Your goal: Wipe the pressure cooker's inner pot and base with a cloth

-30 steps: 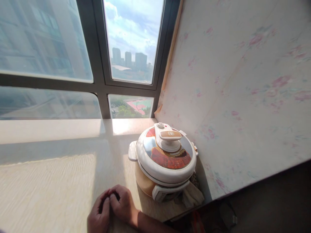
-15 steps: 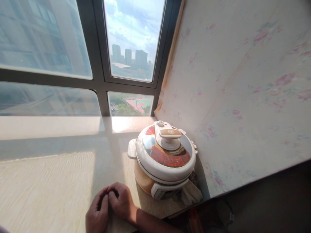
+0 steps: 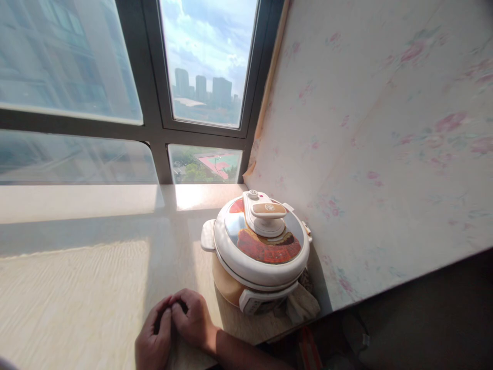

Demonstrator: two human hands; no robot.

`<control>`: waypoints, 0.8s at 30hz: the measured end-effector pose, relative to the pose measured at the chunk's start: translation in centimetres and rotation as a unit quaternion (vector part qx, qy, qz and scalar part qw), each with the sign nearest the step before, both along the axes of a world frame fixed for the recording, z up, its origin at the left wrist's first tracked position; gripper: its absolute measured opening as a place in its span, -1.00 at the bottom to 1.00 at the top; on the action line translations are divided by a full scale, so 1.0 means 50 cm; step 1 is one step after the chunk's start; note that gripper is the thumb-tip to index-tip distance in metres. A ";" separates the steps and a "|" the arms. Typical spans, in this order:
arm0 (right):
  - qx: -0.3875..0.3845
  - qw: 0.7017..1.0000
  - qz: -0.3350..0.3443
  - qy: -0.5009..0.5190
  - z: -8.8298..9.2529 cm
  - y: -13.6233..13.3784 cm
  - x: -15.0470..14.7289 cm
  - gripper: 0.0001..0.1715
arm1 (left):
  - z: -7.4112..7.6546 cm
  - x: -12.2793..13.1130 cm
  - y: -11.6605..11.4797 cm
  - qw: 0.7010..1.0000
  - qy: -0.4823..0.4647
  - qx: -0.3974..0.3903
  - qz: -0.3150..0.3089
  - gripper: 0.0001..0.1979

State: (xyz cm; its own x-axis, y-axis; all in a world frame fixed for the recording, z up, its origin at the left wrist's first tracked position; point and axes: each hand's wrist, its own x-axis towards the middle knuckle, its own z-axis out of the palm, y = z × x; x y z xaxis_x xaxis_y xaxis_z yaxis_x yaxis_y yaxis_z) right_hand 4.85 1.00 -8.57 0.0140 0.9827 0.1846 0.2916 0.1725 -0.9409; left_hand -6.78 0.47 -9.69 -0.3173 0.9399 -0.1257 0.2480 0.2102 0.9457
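Note:
Near the bottom of the head view, my left hand (image 3: 154, 334) rests on the pale surface (image 3: 77, 293) with its fingers curled closed. Against it lies my right hand (image 3: 192, 317), also closed, its thumb and fingertips meeting those of the left. No object shows in either hand; the insides of the curled fingers are in shadow. Just to the right and beyond stands a white and tan electric cooker (image 3: 262, 267), upright with its lid on. Neither hand touches it.
A folded cloth (image 3: 304, 304) lies beside the cooker's base at the surface's edge. Behind the surface is a dark-framed window (image 3: 154, 97). A flowered wall (image 3: 370, 133) rises on the right, with a dark area below it.
The camera view has shifted very slightly, so the cooker and window sit a little further left and higher. Both hands keep the same pose and place.

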 end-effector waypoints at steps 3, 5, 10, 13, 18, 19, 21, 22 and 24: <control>0.002 1.000 -0.001 0.001 0.000 0.001 0.000 -0.75 | -0.003 -0.002 0.000 1.000 0.005 0.007 -0.005 -0.54; -0.003 1.000 0.001 0.005 0.002 0.000 0.000 -0.75 | -0.005 -0.003 0.001 1.000 0.006 0.014 -0.009 -0.54; -0.007 1.000 -0.003 0.011 0.012 -0.001 0.002 -0.76 | -0.006 -0.002 0.004 0.999 0.005 0.039 -0.020 -0.55; -0.005 1.000 0.002 0.011 0.010 0.000 0.003 -0.78 | 0.000 0.003 0.003 0.998 0.004 0.054 -0.021 -0.55; -0.003 0.999 0.008 0.032 -0.001 -0.002 0.003 -0.78 | 0.015 0.012 -0.001 0.997 0.002 0.073 -0.025 -0.57; -0.004 0.999 0.009 0.037 -0.002 -0.003 0.003 -0.79 | 0.018 0.014 -0.002 0.997 0.002 0.077 -0.027 -0.59; -0.008 0.999 0.012 0.047 -0.002 -0.004 0.004 -0.79 | 0.024 0.016 -0.003 0.996 0.002 0.082 -0.029 -0.60; -0.012 0.998 0.015 0.052 -0.001 -0.004 0.004 -0.79 | 0.026 0.017 -0.003 0.996 0.000 0.084 -0.029 -0.60; -0.017 0.997 0.018 0.066 0.002 -0.004 0.005 -0.80 | 0.029 0.018 -0.005 0.996 -0.007 0.087 -0.026 -0.59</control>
